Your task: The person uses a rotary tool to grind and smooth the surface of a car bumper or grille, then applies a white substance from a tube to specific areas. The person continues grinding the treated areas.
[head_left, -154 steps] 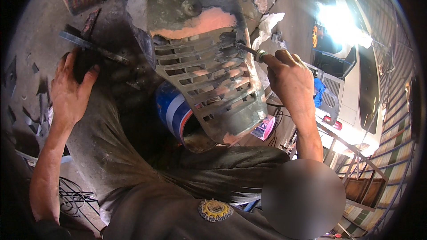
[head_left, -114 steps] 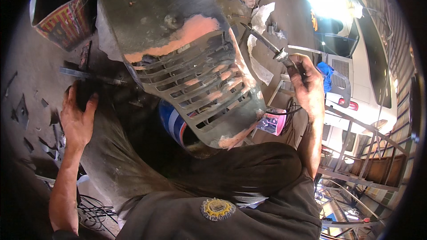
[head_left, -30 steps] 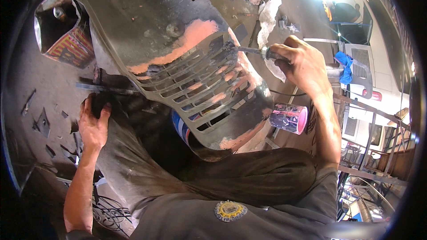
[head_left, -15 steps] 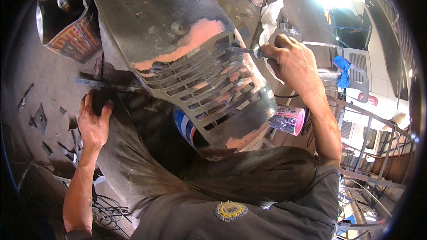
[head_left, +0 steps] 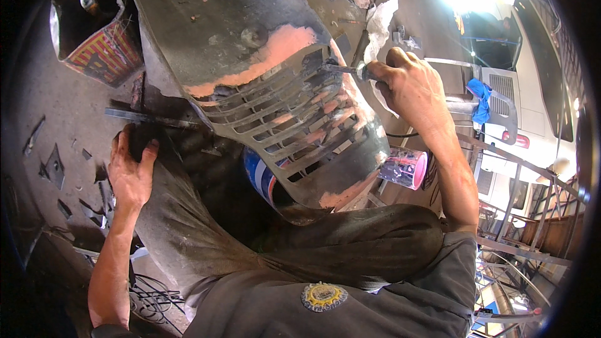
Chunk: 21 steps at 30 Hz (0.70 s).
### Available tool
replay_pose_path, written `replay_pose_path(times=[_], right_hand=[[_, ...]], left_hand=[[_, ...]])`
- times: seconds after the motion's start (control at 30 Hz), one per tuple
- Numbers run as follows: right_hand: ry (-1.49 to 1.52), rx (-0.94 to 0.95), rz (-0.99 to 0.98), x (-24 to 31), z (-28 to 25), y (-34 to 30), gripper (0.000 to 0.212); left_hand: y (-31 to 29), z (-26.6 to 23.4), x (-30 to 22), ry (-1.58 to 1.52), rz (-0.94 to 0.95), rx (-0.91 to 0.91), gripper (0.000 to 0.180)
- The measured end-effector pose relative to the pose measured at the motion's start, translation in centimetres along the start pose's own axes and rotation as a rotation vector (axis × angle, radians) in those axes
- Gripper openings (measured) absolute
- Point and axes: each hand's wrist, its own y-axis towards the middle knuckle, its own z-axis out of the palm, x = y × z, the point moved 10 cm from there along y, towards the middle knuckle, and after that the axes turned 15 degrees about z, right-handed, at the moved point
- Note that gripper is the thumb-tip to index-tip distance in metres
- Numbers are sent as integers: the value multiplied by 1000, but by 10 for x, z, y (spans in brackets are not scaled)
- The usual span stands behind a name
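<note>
Here, the right hand (head_left: 410, 87) wraps a tool (head_left: 343, 69).

slatted panel (head_left: 244, 56), between the hands: blackish grey, with salmon-pink (head_left: 285, 47) band and blotches.
tool, in the right hand (head_left: 410, 84): dark grey shaft (head_left: 341, 69).
drum (head_left: 255, 174), right of the left hand (head_left: 131, 172): blue, white and red bands.
cup (head_left: 400, 168), below the right hand: dark purple splashed with pink, pink rim.
bin (head_left: 109, 53), above the left hand: red and yellow stripes.
cloth (head_left: 481, 101), right of the right hand: bright blue.
vehicle (head_left: 532, 94), farther right of it: white.
crumpled sheet (head_left: 380, 25), above the right hand: white.
emblem (head_left: 324, 297), below both hands: yellow and grey.
</note>
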Motion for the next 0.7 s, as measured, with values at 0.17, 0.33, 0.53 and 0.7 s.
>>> replay_pose_path(times=[0.17, 0.33, 0.53, 0.7], right_hand=[[-15, 8, 6, 1, 1, -1, 28], [2, -6, 4, -1, -1, -1, 29], [5, -1, 18, 2, -3, -1, 29], [-14, -7, 22, 0, 1, -1, 30]], left_hand=[[-1, 0, 2, 5, -23, 6, 72], [0, 0, -2, -21, -2, 3, 70], [-1, -2, -3, 16, -10, -11, 70], [-1, 0, -2, -10, 11, -14, 69]])
